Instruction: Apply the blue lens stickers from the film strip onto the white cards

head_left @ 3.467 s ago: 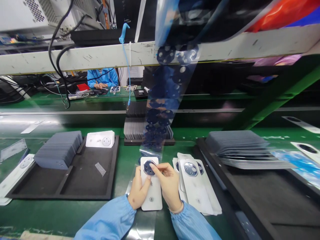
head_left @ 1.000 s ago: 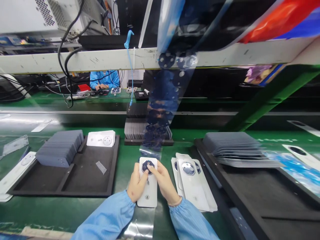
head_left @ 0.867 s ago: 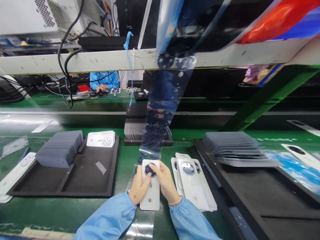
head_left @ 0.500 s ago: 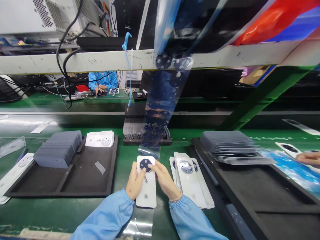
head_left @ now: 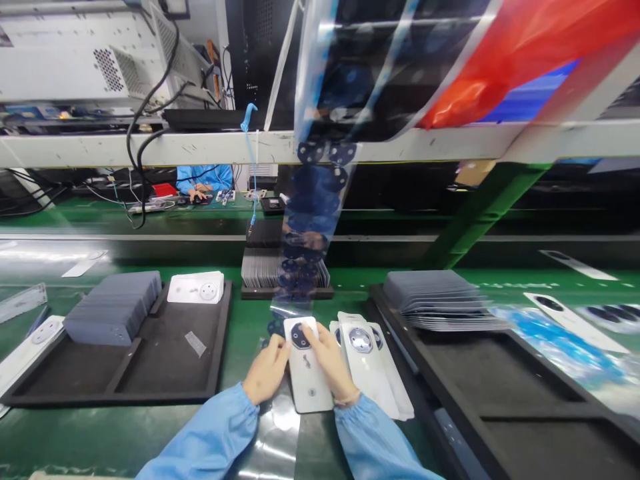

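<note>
A white phone back cover [head_left: 309,380] with a dark round camera plate [head_left: 300,336] lies in my right hand [head_left: 331,360], whose fingers wrap its right edge with the thumb by the plate. Against the cover's upper left edge, my left hand [head_left: 266,369] is closed, fingertips pressed together; what they pinch is hidden. Just behind the hands, a clear film strip [head_left: 313,200] carrying dark round camera stickers hangs down from the shelf and runs under them. To the right of my right hand lies a small pile of white phone back covers [head_left: 373,370].
On the left, a black tray [head_left: 173,360] holds grey panels [head_left: 117,303] and white covers [head_left: 195,288]. Another black tray [head_left: 505,370] with stacked grey panels [head_left: 435,297] stands right, beside blue plastic film [head_left: 560,347]. Further back, a rack of panels [head_left: 263,267] and a person's blue sleeves [head_left: 205,177] show.
The cover has shifted slightly right and tilted, its top leaning left. My left hand has slid off its face to the left edge. The camera view has tipped upward a little.
</note>
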`<state>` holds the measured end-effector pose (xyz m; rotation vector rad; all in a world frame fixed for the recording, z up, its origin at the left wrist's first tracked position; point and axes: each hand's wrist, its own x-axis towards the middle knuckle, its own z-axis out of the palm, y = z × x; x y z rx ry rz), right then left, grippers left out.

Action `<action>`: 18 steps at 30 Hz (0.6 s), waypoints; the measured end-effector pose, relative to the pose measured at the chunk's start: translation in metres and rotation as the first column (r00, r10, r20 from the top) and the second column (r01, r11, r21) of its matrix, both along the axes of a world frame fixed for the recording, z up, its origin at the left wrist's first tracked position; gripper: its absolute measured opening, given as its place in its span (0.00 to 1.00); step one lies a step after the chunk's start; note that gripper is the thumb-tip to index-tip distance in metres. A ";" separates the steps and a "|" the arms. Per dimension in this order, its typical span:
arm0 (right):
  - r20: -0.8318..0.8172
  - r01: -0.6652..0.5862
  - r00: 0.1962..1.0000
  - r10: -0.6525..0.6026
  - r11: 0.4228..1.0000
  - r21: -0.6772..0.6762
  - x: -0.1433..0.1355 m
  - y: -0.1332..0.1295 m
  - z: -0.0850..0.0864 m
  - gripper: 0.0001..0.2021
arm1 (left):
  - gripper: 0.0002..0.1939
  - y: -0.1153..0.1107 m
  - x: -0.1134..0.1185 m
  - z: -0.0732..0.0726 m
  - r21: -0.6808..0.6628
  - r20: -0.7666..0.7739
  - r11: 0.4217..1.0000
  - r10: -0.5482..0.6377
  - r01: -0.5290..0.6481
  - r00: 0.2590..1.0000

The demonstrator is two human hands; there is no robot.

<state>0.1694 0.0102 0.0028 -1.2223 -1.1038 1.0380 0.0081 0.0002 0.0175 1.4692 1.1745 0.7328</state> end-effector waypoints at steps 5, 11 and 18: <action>0.563 0.330 0.776 -0.283 0.944 0.019 0.088 -0.005 0.016 0.22 | 0.12 0.009 -0.039 0.051 0.158 -0.168 0.986 0.087 -0.061 0.982; 0.832 0.387 0.377 -0.407 0.885 0.258 0.089 -0.012 0.005 0.29 | 0.14 0.081 -0.109 0.054 0.404 -0.450 0.914 0.229 -0.032 0.863; 0.819 -0.195 0.557 -0.135 0.938 0.287 -0.009 -0.009 -0.021 0.29 | 0.40 0.150 -0.183 0.026 0.497 -0.597 0.868 0.344 -0.003 0.725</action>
